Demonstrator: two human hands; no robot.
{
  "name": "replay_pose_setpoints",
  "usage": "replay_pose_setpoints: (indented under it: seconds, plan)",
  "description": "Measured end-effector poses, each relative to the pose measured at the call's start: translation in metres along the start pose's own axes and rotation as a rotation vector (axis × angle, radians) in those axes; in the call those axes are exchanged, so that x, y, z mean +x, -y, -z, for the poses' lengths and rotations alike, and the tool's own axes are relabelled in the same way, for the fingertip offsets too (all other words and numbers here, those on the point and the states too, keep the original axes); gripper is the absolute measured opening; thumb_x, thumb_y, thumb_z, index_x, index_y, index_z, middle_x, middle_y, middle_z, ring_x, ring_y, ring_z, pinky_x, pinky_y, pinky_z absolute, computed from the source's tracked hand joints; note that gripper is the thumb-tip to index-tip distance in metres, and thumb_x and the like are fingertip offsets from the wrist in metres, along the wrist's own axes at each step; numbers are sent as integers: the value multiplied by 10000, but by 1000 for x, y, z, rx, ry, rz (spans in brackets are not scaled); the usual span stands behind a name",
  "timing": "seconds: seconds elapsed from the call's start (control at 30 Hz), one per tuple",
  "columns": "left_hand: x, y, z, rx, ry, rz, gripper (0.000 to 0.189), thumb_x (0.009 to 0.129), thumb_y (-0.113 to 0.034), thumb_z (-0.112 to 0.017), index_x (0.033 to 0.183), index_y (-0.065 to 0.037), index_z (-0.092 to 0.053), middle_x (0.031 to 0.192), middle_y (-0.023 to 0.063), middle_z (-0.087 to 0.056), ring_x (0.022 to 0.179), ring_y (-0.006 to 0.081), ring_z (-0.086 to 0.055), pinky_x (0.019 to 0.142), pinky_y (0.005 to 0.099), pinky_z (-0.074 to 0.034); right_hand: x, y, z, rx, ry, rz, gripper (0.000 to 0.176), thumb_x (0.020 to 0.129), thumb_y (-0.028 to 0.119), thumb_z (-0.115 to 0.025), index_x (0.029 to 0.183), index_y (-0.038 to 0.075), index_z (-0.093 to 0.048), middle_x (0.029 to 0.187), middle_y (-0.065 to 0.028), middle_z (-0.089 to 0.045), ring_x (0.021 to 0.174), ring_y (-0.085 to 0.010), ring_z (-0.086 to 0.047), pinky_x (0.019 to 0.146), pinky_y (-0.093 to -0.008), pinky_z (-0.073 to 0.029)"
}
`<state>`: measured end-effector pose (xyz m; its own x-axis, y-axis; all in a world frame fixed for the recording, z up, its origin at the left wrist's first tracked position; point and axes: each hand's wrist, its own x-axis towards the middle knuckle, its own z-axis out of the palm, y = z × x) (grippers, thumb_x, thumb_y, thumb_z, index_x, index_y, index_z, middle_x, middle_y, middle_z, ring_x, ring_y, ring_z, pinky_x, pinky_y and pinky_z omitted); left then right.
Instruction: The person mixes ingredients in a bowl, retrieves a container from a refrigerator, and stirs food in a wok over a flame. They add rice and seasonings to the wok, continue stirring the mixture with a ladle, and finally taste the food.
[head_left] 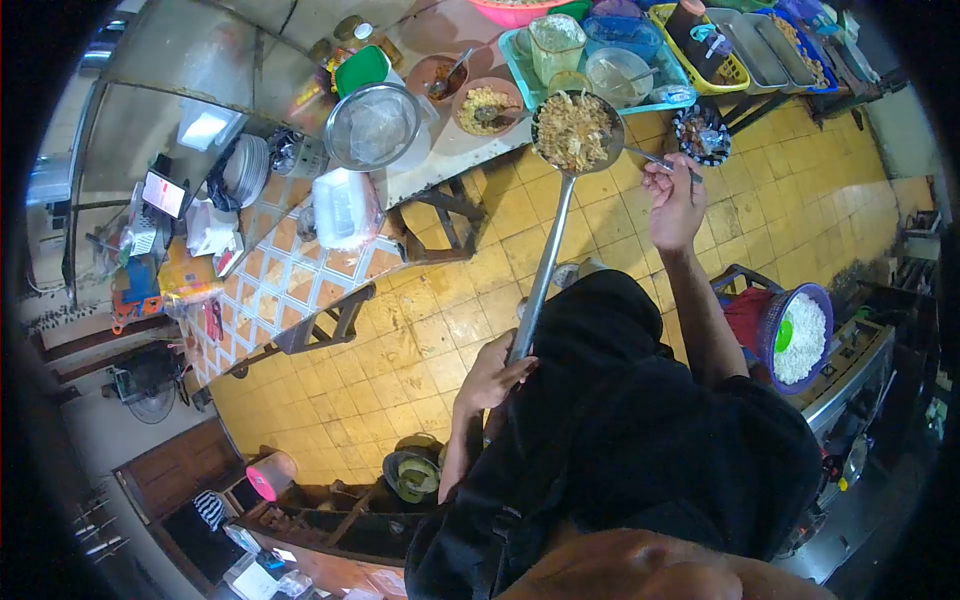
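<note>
1. One long-handled ladle (617,140) is heaped with a brown fried mix and hangs just off the edge of the desk (440,150), above the yellow tiled floor (480,250).
2. Two hands work it. The left hand (492,375) has its grip closed tight round the lower end of the handle (545,265). The right hand (672,200) has its grip pinched on one spoon (650,157), whose tip meets the ladle's rim.
3. Two brown bowls (456,108) sit just beside the ladle (the nearer holds yellowish food), with one metal sieve (373,125) to their left.
4. One teal tray (520,75) carries clear tubs, and one small patterned bowl (702,133) stands near the right hand.
5. One purple basket (772,335) of white rice sits beside the right forearm.
6. A second, tiled desk (290,260) bears one stack of plates (245,170) and one white lidded box (340,205).
</note>
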<state>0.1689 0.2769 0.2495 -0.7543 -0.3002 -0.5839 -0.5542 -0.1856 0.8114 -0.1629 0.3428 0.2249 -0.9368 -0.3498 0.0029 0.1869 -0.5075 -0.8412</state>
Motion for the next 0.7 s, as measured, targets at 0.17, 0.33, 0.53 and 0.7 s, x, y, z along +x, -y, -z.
replay_pose_setpoints:
  seconds: [0.17,0.33,0.53,0.7]
  plan:
    - [-2,-1,-2,8,-10,-23,237,852,-129,-631,1047,-32,-536,717,22,-534,613,115,-522,581,265,-444,8,23,-8,-7,80,27,168,970,168,-433,980,22,-515,768,-103,-611,632,-164,-553,586,-289,-445]
    - [-3,3,-5,38,-9,-44,250,849,-116,-623,1065,-28,-535,713,31,-524,616,118,-513,576,271,-427,19,28,-10,-394,188,208,145,953,125,-468,953,-1,-540,761,-98,-625,599,-130,-557,558,-244,-445]
    - [-6,-11,-9,23,-1,-100,307,829,-50,-590,1130,-38,-531,751,46,-544,639,134,-509,609,284,-426,17,21,-1,-780,179,368,117,912,103,-544,927,-9,-575,809,-96,-668,621,-110,-637,555,-230,-493]
    - [-3,-10,-10,104,-15,-187,381,809,-33,-586,1183,-39,-514,765,56,-545,667,162,-514,638,301,-430,25,34,12,-995,457,641,98,890,106,-572,928,17,-586,801,-124,-651,644,-216,-644,564,-296,-494]
